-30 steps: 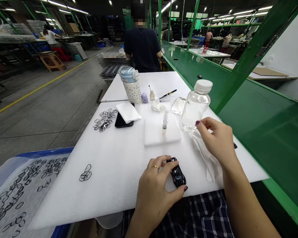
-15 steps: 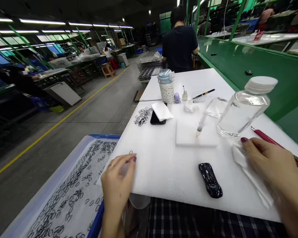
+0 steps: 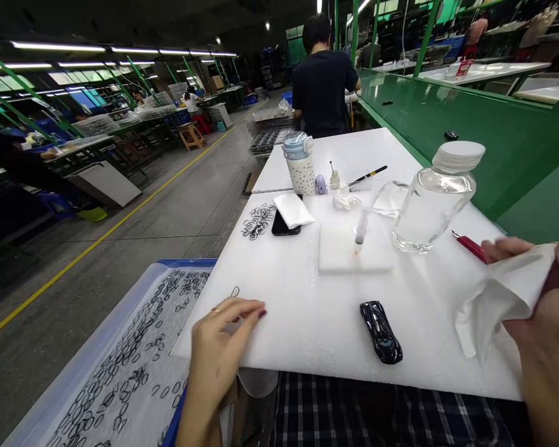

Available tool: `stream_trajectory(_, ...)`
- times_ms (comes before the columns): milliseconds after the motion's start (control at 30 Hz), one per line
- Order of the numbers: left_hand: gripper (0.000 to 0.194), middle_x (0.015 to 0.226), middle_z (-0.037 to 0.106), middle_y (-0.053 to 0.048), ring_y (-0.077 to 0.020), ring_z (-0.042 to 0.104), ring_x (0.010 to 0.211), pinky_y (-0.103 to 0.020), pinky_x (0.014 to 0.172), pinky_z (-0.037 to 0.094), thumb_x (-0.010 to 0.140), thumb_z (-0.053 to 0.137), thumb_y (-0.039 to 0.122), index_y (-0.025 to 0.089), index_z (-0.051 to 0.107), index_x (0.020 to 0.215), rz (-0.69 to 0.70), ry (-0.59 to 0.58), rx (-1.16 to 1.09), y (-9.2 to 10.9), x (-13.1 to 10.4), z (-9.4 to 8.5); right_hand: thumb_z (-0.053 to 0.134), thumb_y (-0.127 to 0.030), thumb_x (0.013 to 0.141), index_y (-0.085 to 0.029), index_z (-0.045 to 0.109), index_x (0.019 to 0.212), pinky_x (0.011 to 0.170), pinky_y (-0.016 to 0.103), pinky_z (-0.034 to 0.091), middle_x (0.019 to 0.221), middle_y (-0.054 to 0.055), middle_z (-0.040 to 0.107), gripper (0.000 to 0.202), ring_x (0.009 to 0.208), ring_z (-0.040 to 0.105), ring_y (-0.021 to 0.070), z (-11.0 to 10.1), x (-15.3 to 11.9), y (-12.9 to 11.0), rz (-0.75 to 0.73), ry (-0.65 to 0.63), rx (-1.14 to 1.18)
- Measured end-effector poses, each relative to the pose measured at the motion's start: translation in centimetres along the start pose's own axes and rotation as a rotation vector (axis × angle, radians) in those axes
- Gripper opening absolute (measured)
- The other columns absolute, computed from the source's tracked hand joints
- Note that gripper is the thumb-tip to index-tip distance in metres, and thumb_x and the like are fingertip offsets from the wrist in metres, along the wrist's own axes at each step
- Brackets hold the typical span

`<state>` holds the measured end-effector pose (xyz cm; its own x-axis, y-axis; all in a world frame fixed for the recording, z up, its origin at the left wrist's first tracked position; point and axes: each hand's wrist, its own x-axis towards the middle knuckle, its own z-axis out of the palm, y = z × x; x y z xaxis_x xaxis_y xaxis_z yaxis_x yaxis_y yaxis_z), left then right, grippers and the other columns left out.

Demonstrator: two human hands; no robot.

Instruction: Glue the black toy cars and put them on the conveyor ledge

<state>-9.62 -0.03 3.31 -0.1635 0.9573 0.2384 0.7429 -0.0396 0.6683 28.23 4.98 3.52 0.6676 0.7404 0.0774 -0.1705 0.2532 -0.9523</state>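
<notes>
My left hand [image 3: 221,354] rests at the left edge of the white table, thumb and forefinger pinched together. Anything between those fingertips is too small or hidden to make out. Just beyond them a thin black ring [image 3: 235,290] lies on the tabletop. At the far right my right hand [image 3: 535,347] grips a crumpled white cloth [image 3: 489,310], lifted partly off the table. A glossy black toy car [image 3: 381,333] lies between the hands, nearer the right one. A red-handled pen-like tool [image 3: 469,247] is partly hidden behind the right hand.
A clear bottle of liquid [image 3: 431,208] stands on the right, beside a white pad [image 3: 333,254] with a syringe [image 3: 361,230]. A dotted cup [image 3: 300,171], a phone [image 3: 285,228] under folded tissue and a pile of black rings [image 3: 258,221] lie farther back. Below left, a tray [image 3: 165,264] holds many rings.
My right hand has picked up the white cloth from the table and turned over with it. My left hand has shifted slightly, leaving the black ring behind it. The view has moved a little.
</notes>
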Motion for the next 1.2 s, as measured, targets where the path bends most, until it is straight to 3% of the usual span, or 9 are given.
stream_trajectory(67, 0.008, 0.079, 0.070, 0.002, -0.0155, 0.062, 0.073, -0.027, 0.070, 0.047, 0.079, 0.066, 0.028, 0.024, 0.074, 0.080, 0.015, -0.207, -0.082, 1.1, 0.1, 0.5, 0.059, -0.025, 0.083, -0.018, 0.046, 0.065, 0.055, 0.035, 0.034, 0.058, 0.001, 0.046, 0.023, 0.052, 0.044, 0.0077, -0.2, -0.4, -0.5, 0.122, -0.112, 0.178)
stream_trajectory(167, 0.009, 0.078, 0.069, 0.001, -0.0159, 0.063, 0.073, -0.028, 0.069, 0.046, 0.078, 0.066, 0.027, 0.023, 0.074, 0.078, 0.020, -0.268, -0.021, 2.1, 0.5, 1.1, 0.063, -0.020, 0.081, -0.018, 0.038, 0.065, 0.045, 0.028, 0.023, 0.054, -0.003, 0.029, 0.029, 0.047, 0.032, 0.0048, -0.1, -1.1, -0.9, 0.179, -0.248, 0.265)
stream_trajectory(333, 0.014, 0.088, 0.071, 0.001, -0.0190, 0.065, 0.081, -0.033, 0.075, 0.045, 0.081, 0.063, 0.028, 0.026, 0.076, 0.087, -0.014, -0.344, 0.220, 3.2, 1.2, 0.8, 0.078, -0.015, 0.062, -0.016, 0.045, 0.073, 0.040, 0.020, 0.028, 0.067, 0.000, 0.044, 0.034, 0.050, 0.038, 0.0062, 0.5, -1.4, -0.7, 0.165, -0.192, 0.160)
stream_trajectory(533, 0.017, 0.092, 0.072, 0.000, -0.0224, 0.065, 0.084, -0.037, 0.075, 0.046, 0.084, 0.059, 0.026, 0.023, 0.075, 0.087, 0.041, -0.372, 0.349, 4.0, 1.2, 0.4, 0.080, -0.031, 0.062, -0.011, 0.059, 0.091, 0.046, 0.020, 0.047, 0.093, 0.008, 0.059, 0.041, 0.056, 0.054, 0.0094, 0.3, -0.9, -0.3, 0.194, -0.147, 0.178)
stream_trajectory(700, 0.013, 0.079, 0.071, -0.001, -0.0167, 0.064, 0.071, -0.030, 0.071, 0.051, 0.075, 0.069, 0.023, 0.020, 0.075, 0.087, 0.039, -0.282, -0.218, 5.6, -0.1, 3.3, 0.080, -0.026, 0.065, -0.014, 0.048, 0.077, 0.039, 0.013, 0.032, 0.088, 0.003, 0.061, 0.036, 0.046, 0.041, 0.0017, 0.5, -0.9, 0.1, 0.118, -0.258, 0.182)
stream_trajectory(767, 0.016, 0.082, 0.072, -0.003, -0.0149, 0.065, 0.077, -0.024, 0.074, 0.054, 0.075, 0.073, 0.023, 0.020, 0.076, 0.091, -0.114, -0.380, -0.623, 7.1, -0.7, 5.2, 0.079, -0.031, 0.069, -0.014, 0.050, 0.077, 0.036, 0.013, 0.026, 0.079, 0.001, 0.060, 0.035, 0.042, 0.034, 0.0006, 0.5, -1.5, 0.2, 0.106, -0.337, 0.115)
stream_trajectory(900, 0.013, 0.086, 0.072, -0.004, -0.0089, 0.065, 0.076, -0.014, 0.070, 0.053, 0.078, 0.076, 0.029, 0.018, 0.076, 0.086, -0.426, -0.534, -1.364, 9.8, -1.6, 8.4, 0.076, -0.033, 0.075, -0.014, 0.058, 0.079, 0.038, 0.015, 0.031, 0.059, -0.001, 0.054, 0.026, 0.043, 0.043, 0.0060, 0.3, -4.5, -0.2, 0.106, -0.478, -0.123)
stream_trajectory(1067, 0.012, 0.086, 0.073, -0.003, -0.0093, 0.067, 0.077, -0.015, 0.074, 0.055, 0.078, 0.077, 0.022, 0.017, 0.076, 0.089, -0.478, -0.528, -1.593, 10.0, -1.9, 9.6, 0.064, -0.016, 0.085, -0.016, 0.063, 0.086, 0.048, 0.018, 0.042, 0.066, -0.001, 0.060, 0.002, 0.053, 0.051, 0.0076, 1.8, -8.8, -1.5, -0.591, -0.714, -0.523)
stream_trajectory(1200, 0.011, 0.083, 0.074, -0.002, -0.0086, 0.068, 0.075, -0.012, 0.068, 0.055, 0.078, 0.077, 0.023, 0.017, 0.077, 0.087, -0.464, -0.547, -1.635, 9.9, -2.0, 9.3, 0.057, -0.002, 0.084, -0.012, 0.062, 0.097, 0.055, 0.017, 0.047, 0.076, 0.003, 0.061, 0.017, 0.064, 0.056, 0.0076, 3.5, -9.9, -1.7, -0.788, -0.739, -0.440)
